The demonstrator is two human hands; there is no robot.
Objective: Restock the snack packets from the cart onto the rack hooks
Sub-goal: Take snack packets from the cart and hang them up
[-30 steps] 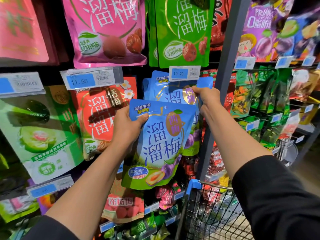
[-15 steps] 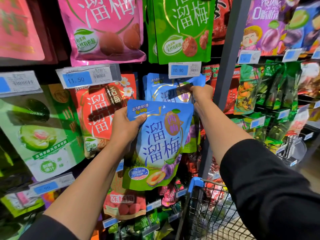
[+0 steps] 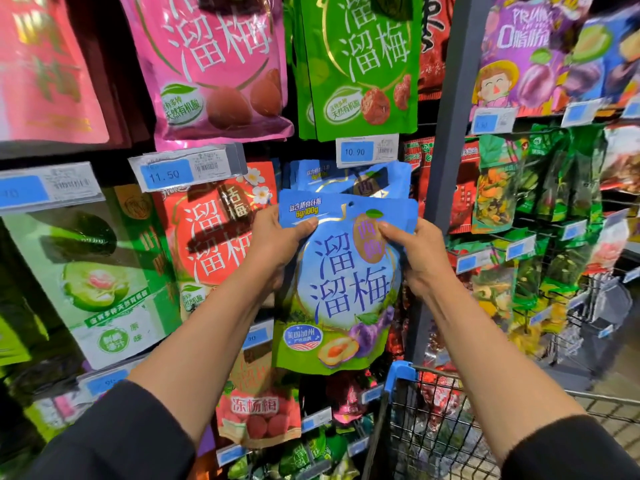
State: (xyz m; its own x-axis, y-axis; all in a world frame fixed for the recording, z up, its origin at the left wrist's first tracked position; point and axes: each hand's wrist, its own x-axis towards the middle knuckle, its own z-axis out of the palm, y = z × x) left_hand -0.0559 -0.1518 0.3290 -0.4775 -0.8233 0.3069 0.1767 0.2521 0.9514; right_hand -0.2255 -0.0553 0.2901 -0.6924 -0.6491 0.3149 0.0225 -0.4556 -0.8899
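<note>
In front of the rack, just below the 10.90 price tag [image 3: 367, 151]: glossy blue-and-green foil snack pouch [image 3: 341, 289] with white plum lettering, held upright in both hands, hang hole near its top edge level with the matching blue pouches [image 3: 349, 178] already hanging behind it

Left hand [image 3: 277, 244] gripping the upper left side, thumb across the front, remaining fingers hidden behind the foil; right hand [image 3: 417, 254] pinching the upper right side, thumb and fingertips clamped on the front edge

Probably light and pliable, slick film likely to slide under a loose pinch, contents soft enough to sag; best taken high up, close beside the hole, keeping the header flat and taut for threading

Hook itself not visible, covered by the price tag and the hanging pouches, so impossible to tell whether the hole has met the prong

Wire shopping cart [image 3: 433, 427] with a blue corner guard at lower right, cut off by the frame edge, its red packets hard to make out; grey upright post [image 3: 446, 133] just right of the pouches; neighbouring bay at far right blurred
</note>
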